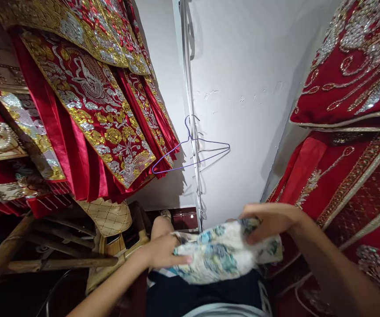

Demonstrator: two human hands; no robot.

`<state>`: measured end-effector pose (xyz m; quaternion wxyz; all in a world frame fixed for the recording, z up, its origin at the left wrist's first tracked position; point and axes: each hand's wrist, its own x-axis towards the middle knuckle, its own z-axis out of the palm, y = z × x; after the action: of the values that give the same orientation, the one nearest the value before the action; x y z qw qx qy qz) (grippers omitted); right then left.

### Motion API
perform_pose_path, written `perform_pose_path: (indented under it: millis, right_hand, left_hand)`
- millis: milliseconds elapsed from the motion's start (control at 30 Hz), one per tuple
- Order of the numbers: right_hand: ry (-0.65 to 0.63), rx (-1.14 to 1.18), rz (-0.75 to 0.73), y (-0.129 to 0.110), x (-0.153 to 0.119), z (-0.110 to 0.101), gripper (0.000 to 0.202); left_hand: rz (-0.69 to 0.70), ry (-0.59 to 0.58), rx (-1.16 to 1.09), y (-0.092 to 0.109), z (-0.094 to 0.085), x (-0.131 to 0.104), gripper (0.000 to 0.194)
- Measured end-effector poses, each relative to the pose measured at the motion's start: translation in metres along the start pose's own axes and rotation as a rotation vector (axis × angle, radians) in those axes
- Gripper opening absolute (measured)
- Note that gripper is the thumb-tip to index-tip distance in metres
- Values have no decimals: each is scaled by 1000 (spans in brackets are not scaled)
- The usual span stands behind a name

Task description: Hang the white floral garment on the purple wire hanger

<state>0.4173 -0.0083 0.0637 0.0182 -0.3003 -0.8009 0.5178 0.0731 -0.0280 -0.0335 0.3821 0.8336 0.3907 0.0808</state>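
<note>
Left hand [163, 254] and right hand [274, 216] were partly curled, each gripping one end of a floral cloth [216, 257] above the person's dark shorts [206, 295]. Its long axis ran crosswise, its ends pointing left and right. Beyond it, a purple hanger [176, 168] hung at a metal strip [186, 75], between embroidered red garments [110, 110].

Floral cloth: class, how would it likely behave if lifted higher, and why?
The floral cloth is probably floppy, as it bunches between the left hand and right hand. It may be light, since no thick or rigid part shows. Its irregular, creased outline suggests it would hardly roll.
</note>
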Motion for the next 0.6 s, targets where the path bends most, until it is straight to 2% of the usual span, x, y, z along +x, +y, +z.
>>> perform_pose_path:
  millis: [67, 133, 200, 267, 333, 433, 500, 600]
  right_hand:
    - [260, -119, -12, -3, 5, -14, 18]
    - [556, -207, -90, 2, 24, -33, 16]
    - [837, -260, -180, 16, 54, -57, 31]
    - [1021, -270, -208, 34, 87, -82, 48]
    - [1059, -279, -202, 51, 114, -104, 54]
    - [991, -354, -116, 66, 134, -120, 47]
    - [966, -421, -62, 69, 133, -120, 40]
    - [1019, -452, -75, 67, 118, -111, 28]
  left_hand:
    - [-94, 177, 179, -7, -30, -9, 38]
    - [-119, 346, 294, -10, -65, -12, 37]
    - [-105, 477, 367, -8, -96, -11, 37]
    - [-89, 568, 433, -3, -116, -8, 39]
    - [-87, 618, 486, 3, -128, -5, 40]
    - [-123, 638, 508, 7, -135, 2, 39]
    - [-188, 623, 500, 6, -137, 7, 38]
    - [-330, 563, 527, 1, -142, 14, 36]
